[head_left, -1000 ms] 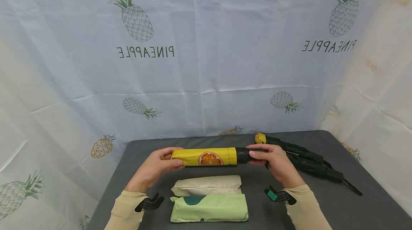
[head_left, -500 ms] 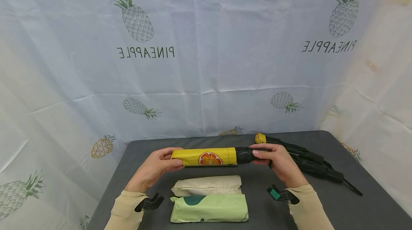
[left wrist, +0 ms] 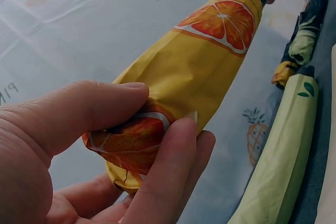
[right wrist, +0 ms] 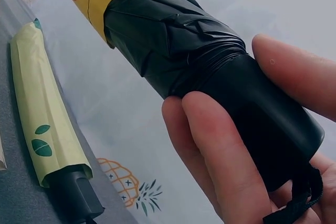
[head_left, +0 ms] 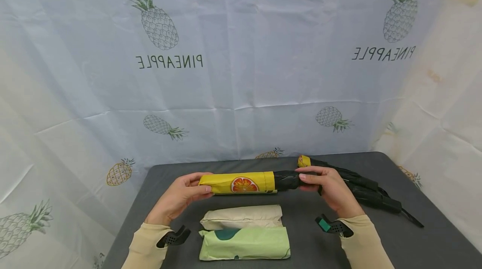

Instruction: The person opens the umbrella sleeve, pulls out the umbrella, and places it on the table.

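Observation:
Held level above the table is a folded black umbrella [head_left: 287, 180], partly inside a yellow sleeve [head_left: 222, 183] with an orange-slice print. My left hand [head_left: 176, 198] pinches the sleeve's far left end between thumb and fingers. My right hand [head_left: 330, 189] grips the umbrella's black handle [right wrist: 262, 114], thumb on one side and fingers on the other; a wrist strap [right wrist: 299, 203] hangs by its end. Between sleeve and handle, gathered black fabric [right wrist: 173, 38] is exposed.
Nearer to me, a cream sleeved bundle [head_left: 241, 217] and a light green one [head_left: 246, 244] lie side by side on the dark table [head_left: 165, 235]. Two black folded umbrellas [head_left: 373, 195], one with a yellow tip [head_left: 304, 161], lie at the right. A pineapple-print curtain [head_left: 241, 80] stands behind.
My right hand has moved right, drawing the umbrella farther out of the yellow sleeve, so more black fabric shows. My left hand has stayed nearly still on the sleeve's end.

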A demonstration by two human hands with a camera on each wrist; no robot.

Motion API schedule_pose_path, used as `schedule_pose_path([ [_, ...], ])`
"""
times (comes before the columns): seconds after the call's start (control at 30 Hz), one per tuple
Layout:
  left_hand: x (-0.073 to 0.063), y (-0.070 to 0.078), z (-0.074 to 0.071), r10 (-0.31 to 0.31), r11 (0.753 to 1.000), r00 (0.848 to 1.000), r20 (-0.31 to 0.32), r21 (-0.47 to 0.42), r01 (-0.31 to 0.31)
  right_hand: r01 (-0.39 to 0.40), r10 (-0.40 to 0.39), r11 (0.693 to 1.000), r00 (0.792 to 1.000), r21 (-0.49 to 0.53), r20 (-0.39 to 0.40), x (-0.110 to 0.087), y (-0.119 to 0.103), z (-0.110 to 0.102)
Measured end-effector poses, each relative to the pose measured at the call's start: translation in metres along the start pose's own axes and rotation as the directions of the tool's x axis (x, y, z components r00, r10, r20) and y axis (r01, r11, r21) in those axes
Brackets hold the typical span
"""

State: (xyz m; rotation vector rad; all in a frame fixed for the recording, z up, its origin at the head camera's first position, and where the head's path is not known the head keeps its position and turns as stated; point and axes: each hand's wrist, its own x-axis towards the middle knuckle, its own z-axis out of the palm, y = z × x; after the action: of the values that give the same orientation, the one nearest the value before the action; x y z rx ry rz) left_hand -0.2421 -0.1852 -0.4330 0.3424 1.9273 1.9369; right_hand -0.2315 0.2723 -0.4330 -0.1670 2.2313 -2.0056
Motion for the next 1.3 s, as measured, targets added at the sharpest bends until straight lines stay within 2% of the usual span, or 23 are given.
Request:
schedule_pose_path([
  [0.6,0.000,-0.002,-0.004,-0.002,1.000,1.000,-0.001,-0.023,0.002,-0.022,0.022,1.000,1.000,-0.010,-0.013,-0.003,-0.002,-0.012],
  [1.3,-0.002,-0.001,-0.004,-0.002,1.000,1.000,-0.011,-0.026,0.001,0.021,-0.021,1.000,0.999,0.004,-0.038,-0.004,0.000,-0.022],
])
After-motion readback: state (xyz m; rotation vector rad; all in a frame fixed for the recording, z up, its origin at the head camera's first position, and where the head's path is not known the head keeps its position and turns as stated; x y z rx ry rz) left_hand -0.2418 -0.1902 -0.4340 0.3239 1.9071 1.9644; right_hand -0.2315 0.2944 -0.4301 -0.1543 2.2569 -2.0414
